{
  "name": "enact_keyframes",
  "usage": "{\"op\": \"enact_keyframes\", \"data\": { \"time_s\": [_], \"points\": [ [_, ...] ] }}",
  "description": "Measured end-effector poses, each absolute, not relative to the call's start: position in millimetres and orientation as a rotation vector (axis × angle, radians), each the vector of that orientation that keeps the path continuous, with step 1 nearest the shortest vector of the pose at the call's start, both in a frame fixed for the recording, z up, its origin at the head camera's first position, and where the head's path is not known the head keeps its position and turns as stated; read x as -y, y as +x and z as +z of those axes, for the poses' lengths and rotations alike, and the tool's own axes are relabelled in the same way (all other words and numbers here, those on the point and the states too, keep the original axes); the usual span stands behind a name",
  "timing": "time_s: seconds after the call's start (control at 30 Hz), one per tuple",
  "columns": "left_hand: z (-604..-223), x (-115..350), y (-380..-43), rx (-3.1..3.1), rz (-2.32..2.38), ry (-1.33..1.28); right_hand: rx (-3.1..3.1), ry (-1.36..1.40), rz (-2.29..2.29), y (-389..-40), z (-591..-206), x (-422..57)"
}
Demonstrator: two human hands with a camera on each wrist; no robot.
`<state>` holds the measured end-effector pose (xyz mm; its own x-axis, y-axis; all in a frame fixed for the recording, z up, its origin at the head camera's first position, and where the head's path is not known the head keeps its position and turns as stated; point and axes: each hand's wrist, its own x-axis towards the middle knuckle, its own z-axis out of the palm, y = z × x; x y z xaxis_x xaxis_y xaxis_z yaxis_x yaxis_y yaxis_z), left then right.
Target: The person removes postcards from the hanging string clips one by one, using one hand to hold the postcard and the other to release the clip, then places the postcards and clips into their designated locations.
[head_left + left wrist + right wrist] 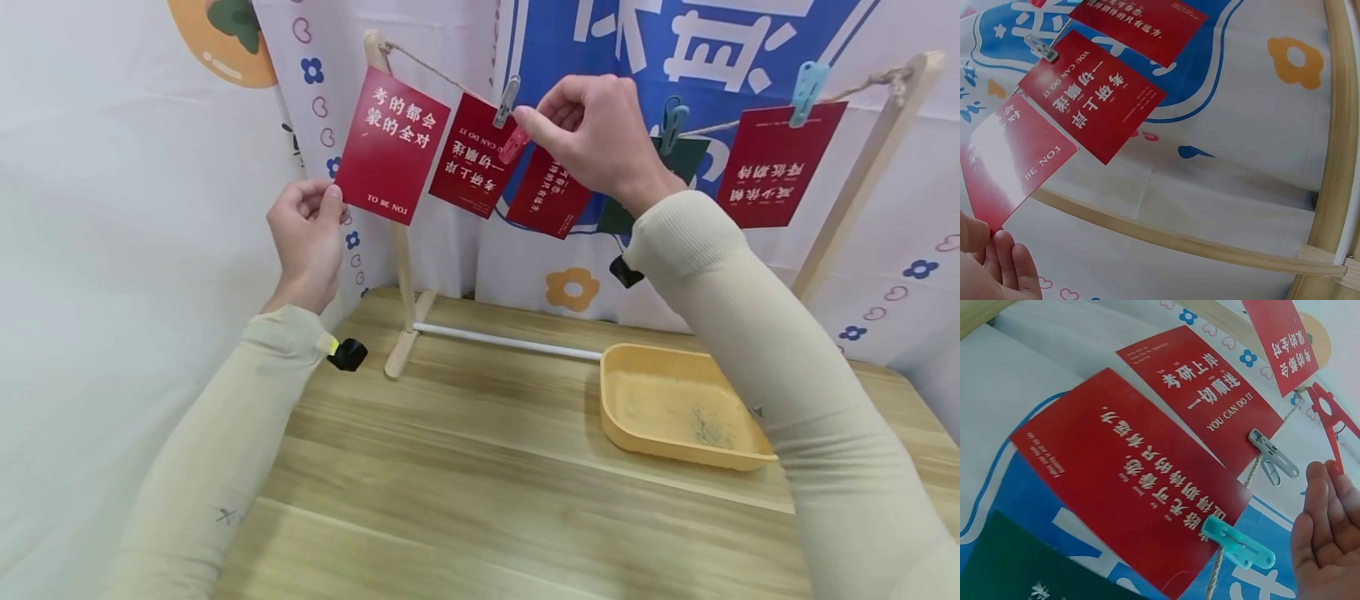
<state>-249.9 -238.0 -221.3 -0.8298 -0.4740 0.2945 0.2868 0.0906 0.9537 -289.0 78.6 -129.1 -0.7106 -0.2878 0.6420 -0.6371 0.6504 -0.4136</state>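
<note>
My left hand [306, 242] pinches the lower left corner of a red card [390, 162] with white lettering, up beside the left post. In the left wrist view the thumb and fingers meet at that card's corner. With my right hand [607, 137] I hold a red clothespin [1330, 419] near the twine, its jaws pointing toward the held card in the right wrist view. Just beyond it, a grey clothespin [1272, 456] clips another red card [474, 158] to the twine [431, 68]. A third red card [1135, 487] hangs under a teal clothespin [1238, 542].
Farther right hang a dark green card [686, 158] and a red card [780, 167] with a light blue clothespin [807, 92]. Wooden posts [862, 183] hold the twine. A white rod [510, 342] runs low between them. A yellow tray [611, 408] stands on the wooden table [465, 492].
</note>
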Motion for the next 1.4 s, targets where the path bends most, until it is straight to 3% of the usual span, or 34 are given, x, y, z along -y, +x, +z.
{"op": "enact_keyframes", "data": {
  "time_s": [1.4],
  "points": [
    [-291,241,-205,1.818,-2.083,0.169,2.581,0.687,0.766,-247,-194,-140]
  ]
}}
